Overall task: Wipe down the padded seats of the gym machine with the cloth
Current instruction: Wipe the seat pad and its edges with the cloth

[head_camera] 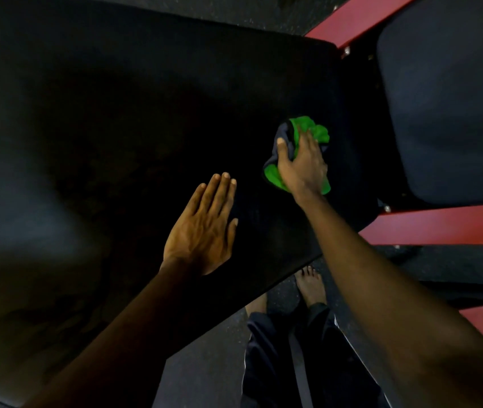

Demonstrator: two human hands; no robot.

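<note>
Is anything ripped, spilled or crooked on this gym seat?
Nothing stands out. The black padded seat shows no tear or spill, though the picture is dark. The right hand grips the bunched green cloth on it, and the left hand lies flat beside.

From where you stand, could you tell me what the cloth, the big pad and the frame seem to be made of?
Cloth: soft fabric, green with a dark side, perhaps microfibre; it bunches under the right hand. Big pad: black, matte, likely vinyl over foam; smooth, rounded corner, dull sheen. Frame: red painted metal, apparently; straight beams with bolts.
</note>
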